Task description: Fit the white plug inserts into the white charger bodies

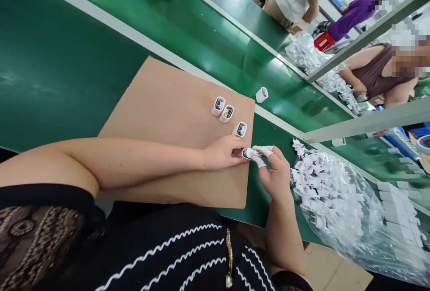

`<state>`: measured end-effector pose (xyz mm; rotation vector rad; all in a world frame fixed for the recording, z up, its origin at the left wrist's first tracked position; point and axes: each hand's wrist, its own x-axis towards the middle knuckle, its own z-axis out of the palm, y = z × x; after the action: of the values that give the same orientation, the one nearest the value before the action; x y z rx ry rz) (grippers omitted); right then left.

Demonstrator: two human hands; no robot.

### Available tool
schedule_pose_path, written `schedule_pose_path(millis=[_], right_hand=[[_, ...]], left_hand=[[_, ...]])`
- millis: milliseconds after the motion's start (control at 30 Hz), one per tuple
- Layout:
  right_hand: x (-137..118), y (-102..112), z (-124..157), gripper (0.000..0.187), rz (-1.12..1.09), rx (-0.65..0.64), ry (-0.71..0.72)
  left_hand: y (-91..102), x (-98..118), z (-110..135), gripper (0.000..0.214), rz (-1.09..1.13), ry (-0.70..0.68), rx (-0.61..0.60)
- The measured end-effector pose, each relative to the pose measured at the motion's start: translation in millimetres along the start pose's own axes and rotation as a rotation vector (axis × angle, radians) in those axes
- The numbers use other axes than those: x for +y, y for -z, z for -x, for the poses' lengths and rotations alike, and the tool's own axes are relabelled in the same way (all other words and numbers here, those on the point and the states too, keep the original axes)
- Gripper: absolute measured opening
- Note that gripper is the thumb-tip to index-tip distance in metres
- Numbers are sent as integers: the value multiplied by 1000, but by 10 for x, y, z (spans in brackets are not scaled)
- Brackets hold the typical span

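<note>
Over the right edge of the cardboard sheet (174, 102), my left hand (223, 153) is closed around a white charger housing (246, 153), its open end facing right. My right hand (273, 167), with white covers on thumb and finger, pinches a small white plug part (255, 153) at that open end. How far the part sits inside cannot be made out. Just beyond my left hand stands another white housing (240, 129) with parts visible inside. Two more, a left housing (218, 106) and a right housing (227, 114), stand side by side farther back.
One white housing (262, 95) stands on the green belt past the pale rail. To the right lies a clear plastic bag (363, 219) with many white plug parts (322, 188). Rows of white pieces (399, 210) lie beyond it. Co-workers sit across the line, behind metal posts (356, 125).
</note>
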<state>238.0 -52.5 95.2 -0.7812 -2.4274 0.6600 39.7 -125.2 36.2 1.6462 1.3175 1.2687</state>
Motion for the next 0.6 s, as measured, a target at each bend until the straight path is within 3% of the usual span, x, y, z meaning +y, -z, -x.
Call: schedule_pose_path(millis=[233,600], right_hand=[[-56,-51,14,28,287,-61,136],[-218,-59,-91,29,450,-115,108]], left_hand=[[27,5,-8,20,2,3,-34],[10,25,-4,21,10,18,-21]])
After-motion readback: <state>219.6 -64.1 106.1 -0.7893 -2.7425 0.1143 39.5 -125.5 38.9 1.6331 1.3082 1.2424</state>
